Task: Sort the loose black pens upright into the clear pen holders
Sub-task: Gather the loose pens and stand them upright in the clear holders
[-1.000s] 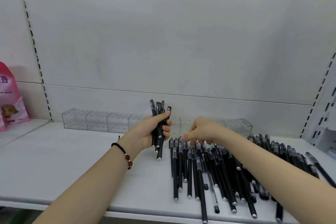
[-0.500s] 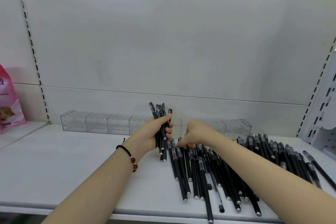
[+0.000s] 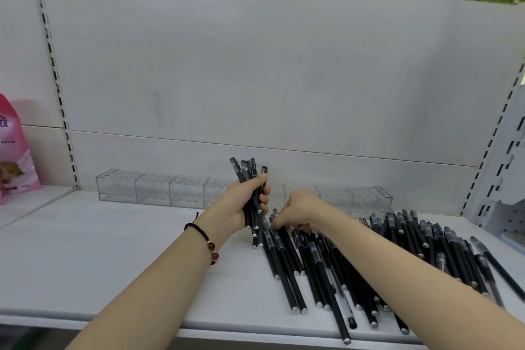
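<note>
Left hand (image 3: 241, 204) is clamped tight around a bundle of black pens (image 3: 251, 176), thumb across the front, fingers wrapped behind. The bundle stands nearly upright, its long axis running twelve to six, clip ends up and lower ends hanging just above the shelf (image 3: 85, 258). A beaded bracelet (image 3: 203, 239) sits on that wrist. Right hand (image 3: 298, 212) is just beside it at three o'clock, the two hands close but apart, with its fingers curled down onto the far ends of the loose pens (image 3: 326, 273); whether it has one pinched cannot be told. Those loose pens lie flat in a heap spreading from centre out to four o'clock, most pointing roughly eleven to five. Along the back panel the row of clear pen holders (image 3: 153, 189) runs from ten o'clock across to two o'clock, its middle hidden behind the hands; through the clear walls only shelf and panel show. A pink bag (image 3: 14, 150) stands at nine o'clock.
</note>
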{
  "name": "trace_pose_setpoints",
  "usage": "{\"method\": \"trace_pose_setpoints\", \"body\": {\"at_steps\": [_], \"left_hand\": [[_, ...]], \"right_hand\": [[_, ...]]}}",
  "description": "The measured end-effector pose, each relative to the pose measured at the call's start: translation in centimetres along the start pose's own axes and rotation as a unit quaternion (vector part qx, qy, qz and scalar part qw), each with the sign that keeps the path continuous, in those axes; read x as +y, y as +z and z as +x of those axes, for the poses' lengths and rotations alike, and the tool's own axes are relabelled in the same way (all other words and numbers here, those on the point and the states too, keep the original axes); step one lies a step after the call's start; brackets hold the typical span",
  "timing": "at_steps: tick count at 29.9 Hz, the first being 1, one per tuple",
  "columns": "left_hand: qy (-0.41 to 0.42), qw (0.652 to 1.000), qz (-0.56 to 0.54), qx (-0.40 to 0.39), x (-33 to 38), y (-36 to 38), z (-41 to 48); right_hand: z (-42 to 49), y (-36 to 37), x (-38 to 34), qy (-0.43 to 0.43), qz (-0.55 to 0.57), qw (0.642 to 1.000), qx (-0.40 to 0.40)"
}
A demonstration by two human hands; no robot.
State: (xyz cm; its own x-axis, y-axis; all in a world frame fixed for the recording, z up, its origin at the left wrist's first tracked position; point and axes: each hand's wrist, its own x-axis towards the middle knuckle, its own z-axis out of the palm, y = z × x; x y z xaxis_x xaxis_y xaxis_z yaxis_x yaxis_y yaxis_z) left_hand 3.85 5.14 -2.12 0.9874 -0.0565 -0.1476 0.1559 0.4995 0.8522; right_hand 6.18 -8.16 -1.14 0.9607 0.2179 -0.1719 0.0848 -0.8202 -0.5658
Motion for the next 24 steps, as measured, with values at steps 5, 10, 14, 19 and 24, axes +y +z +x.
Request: {"method": "trace_pose_setpoints", "body": {"at_steps": [5, 10, 14, 19, 24], "left_hand": [[0.007, 1.0, -0.003, 0.009, 0.2, -0.1, -0.1], [0.017, 0.999, -0.024, 0.018, 0.9, -0.2, -0.3], [0.009, 1.0, -0.028, 0.0, 0.8, 0.1, -0.5], [-0.014, 0.998, 0.035, -0.052, 0.2, 0.7, -1.1], [-0.023, 0.988, 0.058, -0.145, 0.4, 0.5, -1.7]], "right_hand": [[0.3, 0.2, 0.3, 0.014, 0.102, 0.995, -0.002], [0.4, -1.3, 1.3, 0.023, 0.29, 0.957, 0.0], [-0.4, -3.2, 1.6, 0.001, 0.386, 0.922, -0.025], [-0.7, -5.1, 1.3, -0.032, 0.447, 0.893, -0.044], [-0.7, -5.3, -0.2, -0.059, 0.458, 0.887, -0.001]]}}
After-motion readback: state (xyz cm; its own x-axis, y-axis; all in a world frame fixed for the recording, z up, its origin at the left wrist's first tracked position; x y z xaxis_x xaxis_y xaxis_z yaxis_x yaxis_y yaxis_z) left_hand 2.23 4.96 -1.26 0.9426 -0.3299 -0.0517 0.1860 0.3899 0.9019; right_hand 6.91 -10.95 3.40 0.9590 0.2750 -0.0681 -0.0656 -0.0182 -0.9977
